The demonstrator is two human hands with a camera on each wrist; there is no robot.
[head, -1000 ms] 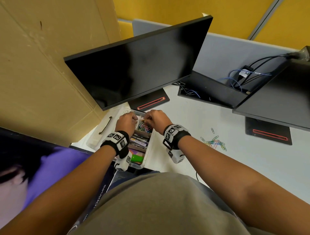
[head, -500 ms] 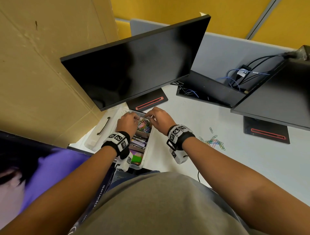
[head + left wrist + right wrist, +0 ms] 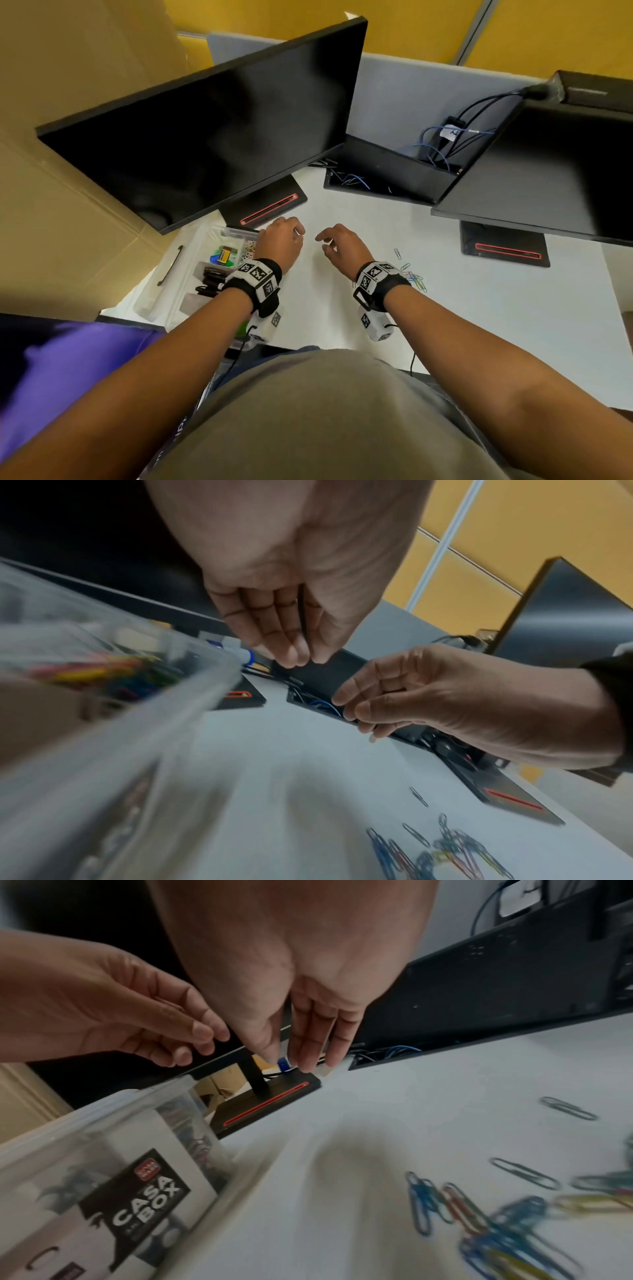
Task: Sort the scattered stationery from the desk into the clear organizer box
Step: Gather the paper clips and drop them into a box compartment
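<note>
Two hands are hovering over our white desk (image 3: pixel 342 308), just right of the box (image 3: pixel 164 291): our left hand (image 3: pixel 281 241) and right hand (image 3: pixel 342 246) are both hanging with loosely curled fingers, holding nothing. Loose clips (image 3: pixel 412 275) are lying on the desk further right of the box, more filling its far compartment (image 3: pixel 250 248). Behind the box a dark monitor (image 3: pixel 205 137) is standing, yellow walls (image 3: pixel 565 34) beyond.
</note>
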